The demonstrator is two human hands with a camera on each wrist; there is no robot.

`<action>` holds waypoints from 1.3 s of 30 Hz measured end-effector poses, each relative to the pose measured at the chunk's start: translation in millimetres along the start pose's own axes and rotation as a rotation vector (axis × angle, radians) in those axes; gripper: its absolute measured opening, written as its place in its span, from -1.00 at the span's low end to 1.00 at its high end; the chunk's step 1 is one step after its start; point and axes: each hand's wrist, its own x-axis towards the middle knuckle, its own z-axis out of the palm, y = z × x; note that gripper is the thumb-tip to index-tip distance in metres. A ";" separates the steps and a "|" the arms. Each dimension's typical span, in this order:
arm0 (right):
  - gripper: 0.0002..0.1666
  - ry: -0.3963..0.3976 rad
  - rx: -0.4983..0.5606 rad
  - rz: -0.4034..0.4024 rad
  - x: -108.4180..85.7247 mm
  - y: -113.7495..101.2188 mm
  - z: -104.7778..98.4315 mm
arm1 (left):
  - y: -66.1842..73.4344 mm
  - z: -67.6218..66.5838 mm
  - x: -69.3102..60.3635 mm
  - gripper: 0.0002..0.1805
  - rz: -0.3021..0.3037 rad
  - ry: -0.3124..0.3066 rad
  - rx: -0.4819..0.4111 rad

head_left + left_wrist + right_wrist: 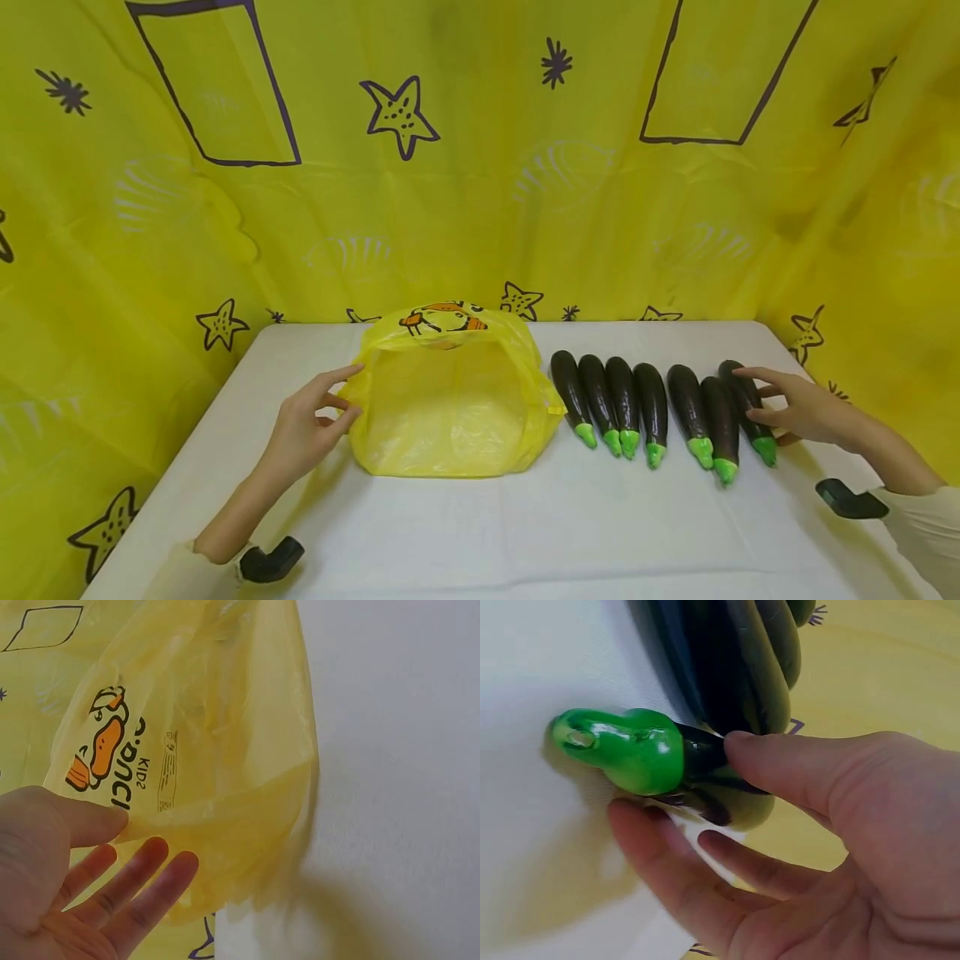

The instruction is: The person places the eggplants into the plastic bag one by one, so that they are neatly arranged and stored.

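Note:
A yellow plastic bag (450, 408) lies on the white table with its wide mouth facing me. At the bag's left edge is my left hand (303, 425), fingers spread and a gap between thumb and fingertips; in the left wrist view the bag (225, 750) stretches beyond that hand (97, 877). Several dark eggplants with bright green stem ends lie right of the bag. Around the rightmost eggplant (759, 421) my right hand (813, 408) is spread, thumb on one side and fingers on the other. In the right wrist view the thumb overlaps this eggplant (705, 761); the fingers look loose beside it.
The other eggplants (652, 408) form a row between the bag and the right hand. A yellow patterned curtain (465, 208) hangs behind and beside the white table (525, 533). Both wrists carry a black device (272, 560).

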 end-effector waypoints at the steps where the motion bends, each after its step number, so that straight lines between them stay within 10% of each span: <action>1: -0.12 0.002 0.000 -0.002 0.2 0.7 0.4 | -0.3 0.7 0.4 -0.26 -0.018 0.004 -0.021; 16: -0.10 0.002 0.019 -0.026 0.6 5.2 1.6 | 4.0 1.3 5.8 -0.24 -0.188 -0.020 -0.187; 39: -0.11 0.030 0.044 -0.044 -3.6 9.2 3.2 | 8.1 0.5 10.7 -0.16 -0.252 -0.072 -0.245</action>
